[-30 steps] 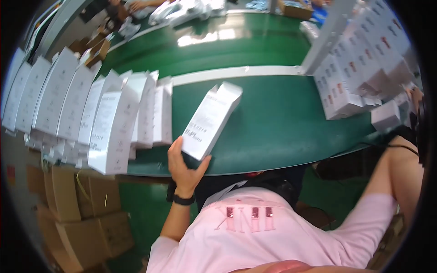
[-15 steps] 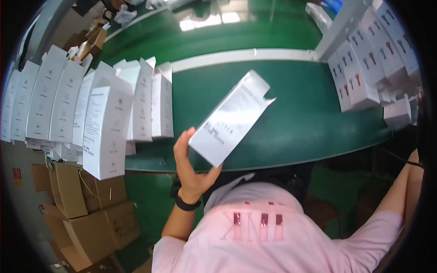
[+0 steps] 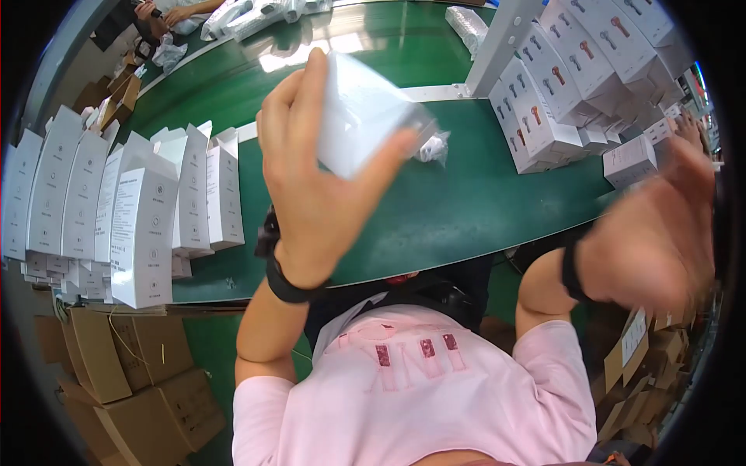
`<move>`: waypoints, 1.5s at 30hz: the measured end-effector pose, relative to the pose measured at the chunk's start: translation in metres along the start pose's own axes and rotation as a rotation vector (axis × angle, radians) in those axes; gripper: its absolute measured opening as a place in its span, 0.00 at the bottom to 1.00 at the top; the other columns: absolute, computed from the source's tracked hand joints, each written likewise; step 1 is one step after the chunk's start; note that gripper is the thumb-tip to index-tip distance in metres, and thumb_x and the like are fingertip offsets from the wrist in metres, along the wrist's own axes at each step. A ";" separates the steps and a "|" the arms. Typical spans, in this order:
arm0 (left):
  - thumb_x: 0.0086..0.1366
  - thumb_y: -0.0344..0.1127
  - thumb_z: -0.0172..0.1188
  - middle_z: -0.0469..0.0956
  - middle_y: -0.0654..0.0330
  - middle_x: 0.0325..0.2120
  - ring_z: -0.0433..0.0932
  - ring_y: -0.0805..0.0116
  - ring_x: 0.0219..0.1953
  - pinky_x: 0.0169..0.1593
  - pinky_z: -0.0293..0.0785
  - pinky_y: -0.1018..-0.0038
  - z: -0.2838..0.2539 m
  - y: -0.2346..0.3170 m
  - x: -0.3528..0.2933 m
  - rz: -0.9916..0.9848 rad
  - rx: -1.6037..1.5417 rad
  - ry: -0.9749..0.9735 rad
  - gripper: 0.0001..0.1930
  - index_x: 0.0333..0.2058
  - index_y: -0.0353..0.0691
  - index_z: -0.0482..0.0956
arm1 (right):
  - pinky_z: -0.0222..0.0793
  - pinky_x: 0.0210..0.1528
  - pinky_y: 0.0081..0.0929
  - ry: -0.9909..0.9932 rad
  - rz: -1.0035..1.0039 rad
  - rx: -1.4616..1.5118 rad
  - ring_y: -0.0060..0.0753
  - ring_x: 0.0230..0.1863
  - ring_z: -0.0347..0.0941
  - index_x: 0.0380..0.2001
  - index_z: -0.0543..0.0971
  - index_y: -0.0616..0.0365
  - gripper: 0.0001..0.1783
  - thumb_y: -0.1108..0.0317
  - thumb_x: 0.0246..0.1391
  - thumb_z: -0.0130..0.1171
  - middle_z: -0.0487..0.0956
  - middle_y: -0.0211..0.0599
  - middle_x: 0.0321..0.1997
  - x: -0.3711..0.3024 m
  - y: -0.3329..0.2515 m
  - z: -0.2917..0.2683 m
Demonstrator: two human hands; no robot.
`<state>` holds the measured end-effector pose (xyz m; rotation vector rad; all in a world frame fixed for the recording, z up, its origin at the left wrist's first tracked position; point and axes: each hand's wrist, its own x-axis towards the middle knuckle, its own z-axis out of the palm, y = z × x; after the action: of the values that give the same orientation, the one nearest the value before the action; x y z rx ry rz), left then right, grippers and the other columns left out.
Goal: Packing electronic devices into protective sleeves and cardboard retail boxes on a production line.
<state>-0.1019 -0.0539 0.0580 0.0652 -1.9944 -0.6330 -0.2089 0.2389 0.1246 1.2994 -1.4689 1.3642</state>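
Observation:
My left hand [image 3: 311, 163] is raised over the table with its fingers round a white box [image 3: 360, 116]. That box is tilted, with one end toward me and its far end partly hidden. Just beyond its lower right edge shows a clear plastic bag [image 3: 433, 147] with something white inside; whether it hangs from the box or lies on the table I cannot tell. My right hand [image 3: 649, 241] is out at the right, beside the stacked boxes, its fingers smeared by motion. Nearest to it is a small white box [image 3: 630, 161] lying at the table's right end.
Tall white boxes [image 3: 140, 237] with open flaps stand in rows on the left. Printed white boxes [image 3: 556, 85] are stacked at the right by a grey post [image 3: 505, 46]. Wrapped packets [image 3: 268, 17] lie on the green belt [image 3: 373, 35]; another person's hands [image 3: 175, 14] show far left. Cardboard cartons [image 3: 159, 412] stand below.
My left hand has lifted the white box up and away from me, turning it end-on. My right hand has come into view at the right. The whole view has shifted rightward.

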 end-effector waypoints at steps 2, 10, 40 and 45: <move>0.54 0.36 0.73 0.71 0.51 0.55 0.73 0.63 0.52 0.55 0.69 0.71 0.000 -0.006 -0.006 -0.157 -0.112 -0.094 0.37 0.62 0.35 0.69 | 0.73 0.51 0.33 0.228 0.236 0.152 0.38 0.45 0.76 0.53 0.72 0.72 0.25 0.61 0.61 0.54 0.76 0.52 0.50 -0.022 0.021 0.062; 0.54 0.24 0.63 0.66 0.52 0.57 0.70 0.62 0.57 0.63 0.62 0.65 -0.072 -0.041 -0.087 -0.616 -0.311 -0.019 0.46 0.70 0.34 0.50 | 0.71 0.49 0.29 -0.602 0.752 -0.332 0.35 0.46 0.75 0.66 0.65 0.53 0.40 0.57 0.52 0.68 0.71 0.49 0.61 -0.108 0.101 0.104; 0.60 0.47 0.62 0.71 0.48 0.46 0.67 0.45 0.51 0.52 0.65 0.50 -0.122 -0.068 -0.212 0.055 0.240 0.124 0.33 0.58 0.34 0.64 | 0.54 0.69 0.49 -0.507 1.050 -1.180 0.69 0.68 0.53 0.65 0.53 0.77 0.68 0.42 0.31 0.76 0.59 0.70 0.65 -0.044 0.385 0.238; 0.66 0.51 0.59 0.75 0.43 0.30 0.75 0.54 0.28 0.30 0.75 0.62 -0.106 -0.050 -0.150 0.228 -0.253 0.266 0.38 0.59 0.23 0.56 | 0.70 0.54 0.40 -0.571 1.103 -0.786 0.53 0.51 0.75 0.47 0.80 0.68 0.35 0.50 0.40 0.67 0.82 0.53 0.44 -0.025 0.349 0.244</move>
<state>0.0508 -0.0938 -0.0480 -0.2176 -1.6249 -0.6848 -0.5134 -0.0217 -0.0220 0.2884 -2.9600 0.7427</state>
